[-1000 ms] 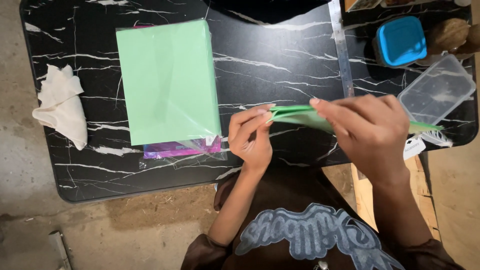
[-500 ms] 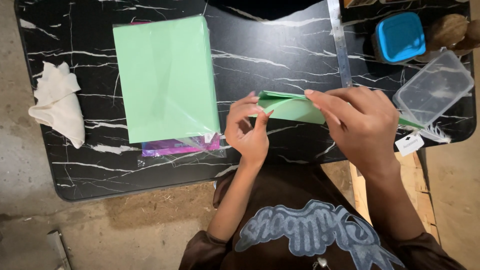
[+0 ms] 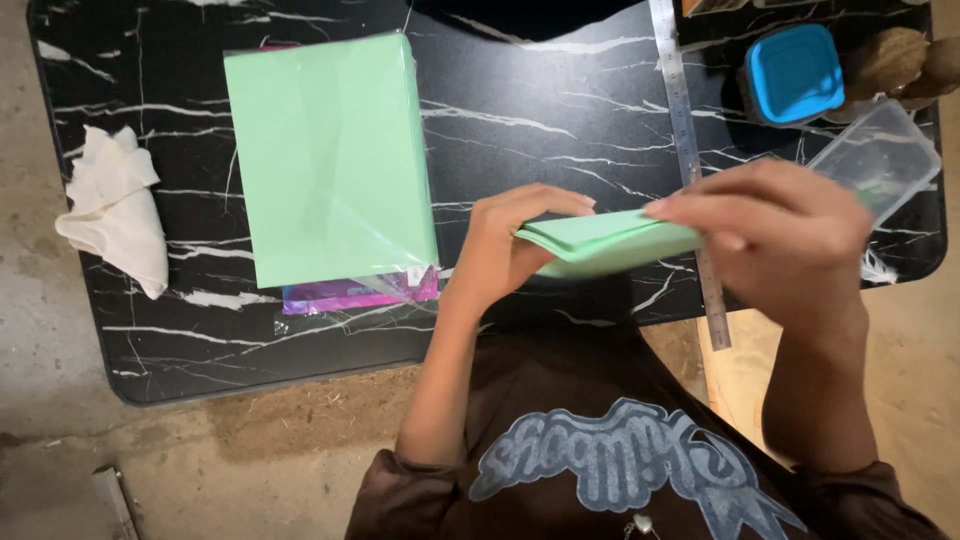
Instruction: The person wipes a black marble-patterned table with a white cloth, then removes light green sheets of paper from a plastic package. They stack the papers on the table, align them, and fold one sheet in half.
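Both hands are up over the near edge of the black marble-patterned table [image 3: 560, 130], working one folded sheet of green paper [image 3: 600, 243]; the sheet is lifted clear of the tabletop, folded into a flat layered strip, its stacked edges showing at the left end; the left hand [image 3: 505, 245] pinches that left end, thumb below and fingers curled over the top, closed firmly on the paper; the right hand [image 3: 775, 235] covers the right end, fingers laid flat along the upper fold and pressing down, so it too is closed on the paper, though its thumb is hidden underneath.

Off to the left, well apart from the hands, lies a pack of green paper [image 3: 330, 160] in clear wrapping, a purple sheet [image 3: 350, 295] peeking out along its near edge; further left, at the table's edge, sits a crumpled white cloth [image 3: 112, 215], partly hanging over the side.

A metal ruler [image 3: 682, 110] runs from the far edge toward the person, passing behind the right hand; beyond it a container with a blue lid [image 3: 792, 70] stands near the far right corner; a clear plastic box [image 3: 880, 155] lies just beside the right hand's knuckles; something brown and rounded sits at the far right, too cropped to identify.
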